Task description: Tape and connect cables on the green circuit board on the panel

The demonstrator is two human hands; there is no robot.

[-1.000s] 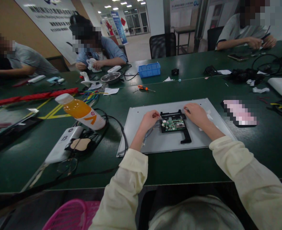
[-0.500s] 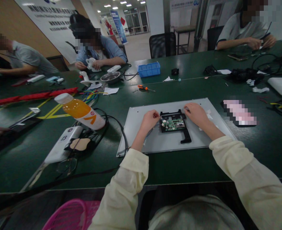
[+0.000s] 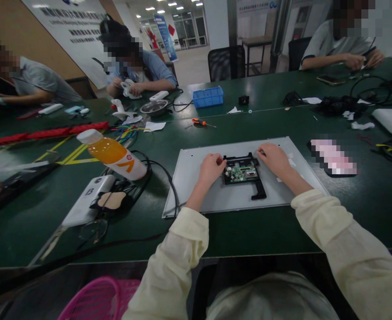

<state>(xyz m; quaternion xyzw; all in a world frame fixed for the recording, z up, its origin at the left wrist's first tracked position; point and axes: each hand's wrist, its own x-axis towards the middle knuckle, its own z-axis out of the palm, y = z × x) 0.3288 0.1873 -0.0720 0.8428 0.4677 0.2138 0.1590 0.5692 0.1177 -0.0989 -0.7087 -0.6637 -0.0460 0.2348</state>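
Note:
A black plastic frame with a green circuit board in it lies on a flat light-grey panel. My left hand is at the frame's upper left corner, its fingers pinched together; whatever is between them is too small to make out. Just off the upper right corner of the frame is my right hand, thumb and fingers closed, and a small dark bit shows at the fingertips. What that bit is cannot be told.
Left of the panel lean an orange drink bottle and a white power bank with black cables. A phone lies to the right. Beyond are an orange screwdriver, a blue basket and a metal bowl. Co-workers sit around the table.
My left hand has shifted slightly right, onto the frame's upper left corner. My right hand has barely moved. The frame and panel stay in place.

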